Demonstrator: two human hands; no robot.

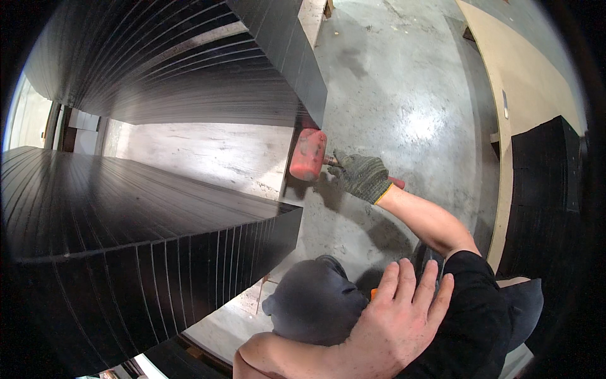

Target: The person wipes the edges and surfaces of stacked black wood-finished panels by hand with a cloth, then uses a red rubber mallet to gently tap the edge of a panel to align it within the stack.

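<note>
My right hand [361, 175], in a dark grey-green knit glove with a yellow cuff edge, is closed around the handle of a mallet [309, 155]. The mallet's head is red, scuffed and barrel-shaped, and a red handle end shows past the glove. That head is next to the near corner of an upper stack of black panels [189, 88], at the end of a pale surface; I cannot tell whether they touch. My left hand [401, 322] is bare, fingers stretched and slightly apart, in front of my black-sleeved right arm. It holds nothing visible.
A second row of black panels [189, 265] stands on the left, nearer to me, with the pale surface [202, 155] between the two rows. On the right is a beige board or tabletop [499, 82] with black pieces [546, 170] by it. The floor [404, 95] is grey and scuffed.
</note>
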